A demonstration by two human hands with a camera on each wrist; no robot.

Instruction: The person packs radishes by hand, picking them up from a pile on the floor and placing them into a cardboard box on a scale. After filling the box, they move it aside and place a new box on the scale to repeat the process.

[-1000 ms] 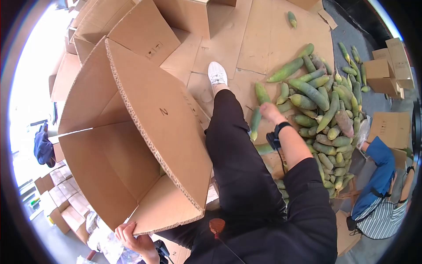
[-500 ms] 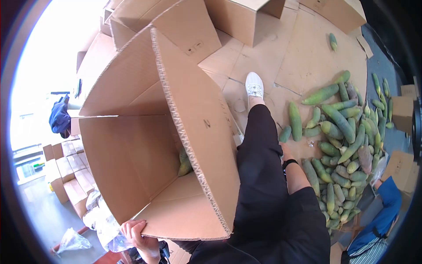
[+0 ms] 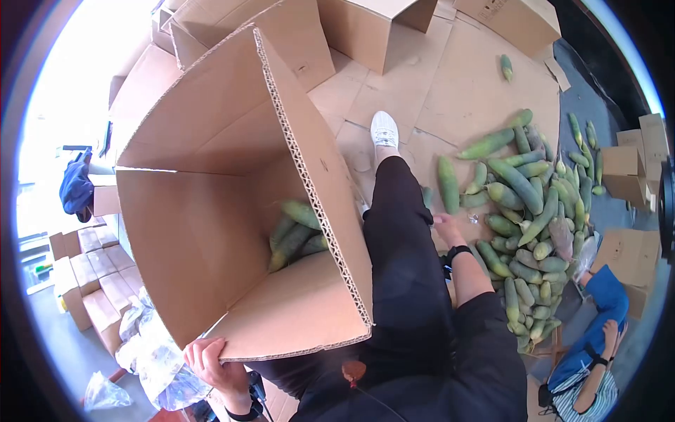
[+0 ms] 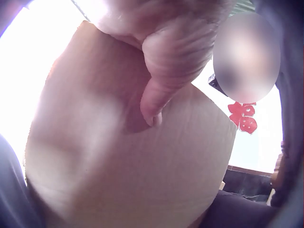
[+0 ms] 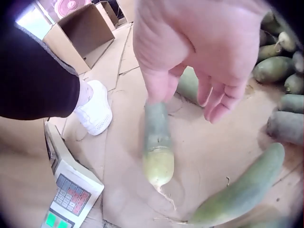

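A tall open cardboard box stands tilted at my left, with several green radishes lying in its bottom corner. My left hand grips the box's near rim, fingers over the edge; in the left wrist view the thumb presses flat on the outer wall. My right hand is low beside the knee, fingers loosely bent. Under it in the right wrist view lies a green radish with a pale root end, its upper end overlapped by the thumb. Another radish lies nearby on the cardboard.
A large heap of green radishes spreads to the right. A digital scale stands beside the box. More cardboard boxes line the back. A second person in a striped top sits at lower right. Plastic bags lie at left.
My right hand has drawn back from the radishes toward the knee. The view has shifted, and more radishes show inside the box. The left hand keeps hold of the rim.
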